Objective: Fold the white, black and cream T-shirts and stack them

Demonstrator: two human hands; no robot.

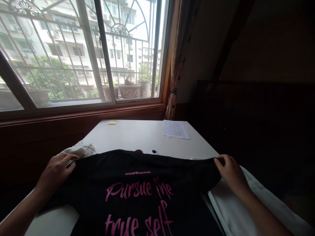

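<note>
A black T-shirt point(147, 206) with pink lettering is spread out over the near part of a white table point(137, 132). My left hand point(57, 168) pinches the shirt at its upper left, fingers closed on the fabric. At the upper right, my right hand point(230, 170) grips the sleeve between thumb and fingers. The shirt's lower part runs out of view at the bottom edge.
White crumpled cloth point(78, 149) lies beside my left hand. Printed papers point(176, 129) and yellow notes point(112, 122) are on the table's far part. Two small round objects, one white point(154, 152), sit behind the shirt. White fabric point(258, 200) lies at the right. A barred window stands behind.
</note>
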